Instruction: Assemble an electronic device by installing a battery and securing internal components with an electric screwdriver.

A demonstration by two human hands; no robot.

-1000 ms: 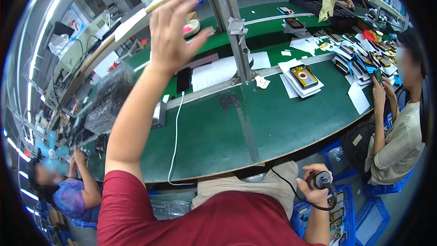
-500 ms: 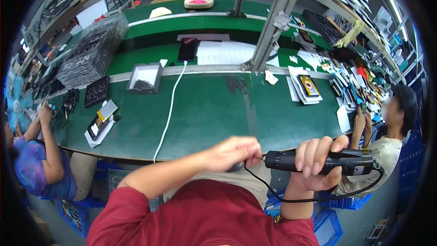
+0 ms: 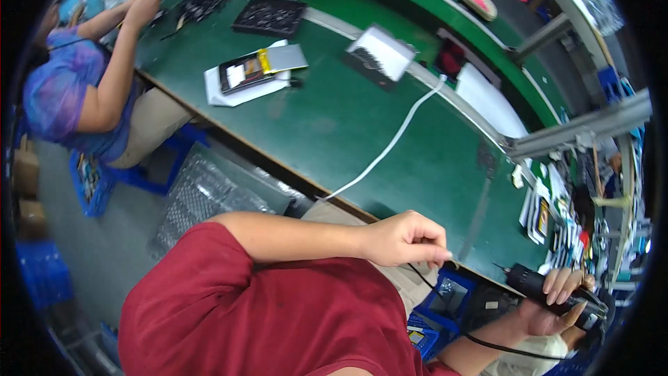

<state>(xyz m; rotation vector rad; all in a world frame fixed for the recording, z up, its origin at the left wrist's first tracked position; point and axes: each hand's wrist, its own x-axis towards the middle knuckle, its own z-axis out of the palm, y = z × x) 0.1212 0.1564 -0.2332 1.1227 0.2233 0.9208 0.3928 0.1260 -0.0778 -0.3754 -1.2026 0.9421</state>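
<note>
In my right hand (image 3: 550,310) is a black electric screwdriver (image 3: 527,280), fingers wrapped around its body near the right rim. Its thin bit points up and left, toward the bench edge. A black cord (image 3: 504,349) hangs below that hand. My left hand (image 3: 412,242) is held over my lap at the bench's front edge, thumb and fingers pressed together. Whatever small thing they may pinch is too small to name. A gap separates the left fingertips from the screwdriver bit.
An opened phone (image 3: 240,75) lies on white paper on the green bench (image 3: 327,122). Beyond are a black tray (image 3: 270,14), a grey box (image 3: 395,56) of small dark parts and a white cable (image 3: 400,129). A metal post (image 3: 591,125) rises right; a co-worker (image 3: 90,97) sits left.
The view has swung left and tilted, shifting the bench things rightward. My hands have drawn apart: the screwdriver bit was at my left fingertips and is now away from them.
</note>
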